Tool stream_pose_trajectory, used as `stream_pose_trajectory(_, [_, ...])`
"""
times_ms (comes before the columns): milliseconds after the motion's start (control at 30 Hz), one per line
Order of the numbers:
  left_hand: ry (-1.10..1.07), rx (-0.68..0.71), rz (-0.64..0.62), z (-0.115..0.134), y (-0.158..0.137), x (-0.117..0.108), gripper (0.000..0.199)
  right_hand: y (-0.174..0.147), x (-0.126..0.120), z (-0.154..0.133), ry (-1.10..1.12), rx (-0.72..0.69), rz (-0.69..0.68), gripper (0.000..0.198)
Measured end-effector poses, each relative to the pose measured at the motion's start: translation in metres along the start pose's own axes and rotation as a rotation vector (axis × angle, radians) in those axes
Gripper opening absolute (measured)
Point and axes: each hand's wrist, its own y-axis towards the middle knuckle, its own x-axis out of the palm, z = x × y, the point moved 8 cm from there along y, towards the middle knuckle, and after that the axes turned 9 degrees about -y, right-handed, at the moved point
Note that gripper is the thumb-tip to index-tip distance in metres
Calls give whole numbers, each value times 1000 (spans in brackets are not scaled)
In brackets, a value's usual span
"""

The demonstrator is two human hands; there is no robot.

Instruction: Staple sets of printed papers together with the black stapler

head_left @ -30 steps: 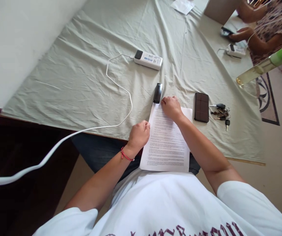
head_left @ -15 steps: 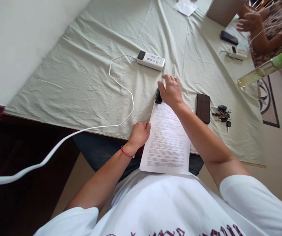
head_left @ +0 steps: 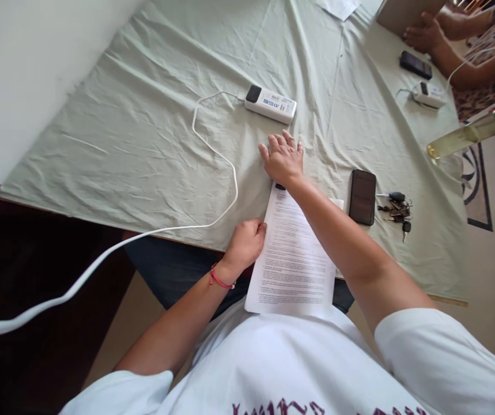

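Pressing: best straight down, printed paper (head_left: pixel 293 265) kept square, lower centre of frame. Left hand (head_left: pixel 246 242): pinching paper's left edge. Right hand (head_left: pixel 282 157): spread over mostly hidden dark device (head_left: pixel 280 186); contact unclear.

The right hand (head_left: pixel 282 160) hides nearly all of a black object (head_left: pixel 280 186), and the right forearm (head_left: pixel 342 236) covers part of the printed sheet (head_left: pixel 288 274), its lines too small to read. The view's right edge cuts off the bottle (head_left: pixel 467 136), the top edge a white paper (head_left: pixel 340 7), the bottom edge the shirt lettering (head_left: pixel 277 408).
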Motion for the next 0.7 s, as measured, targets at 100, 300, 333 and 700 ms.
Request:
stream_pose_trajectory(100, [-10, -24, -6, -2, 0, 0, 34, -2, 0, 0, -1, -3, 11, 52])
stream_pose_trajectory(300, [-200, -74, -55, -8, 0, 2, 35, -7, -6, -6, -42, -23, 10, 48])
stream_pose_trajectory(333, [-253, -91, -71, -10, -2, 4, 36, -8, -7, -7, -48, -26, 5, 47])
stream_pose_trajectory(700, [-356, -178, -70, -26, -26, 11, 36, -9, -10, -4, -38, 6, 46, 43])
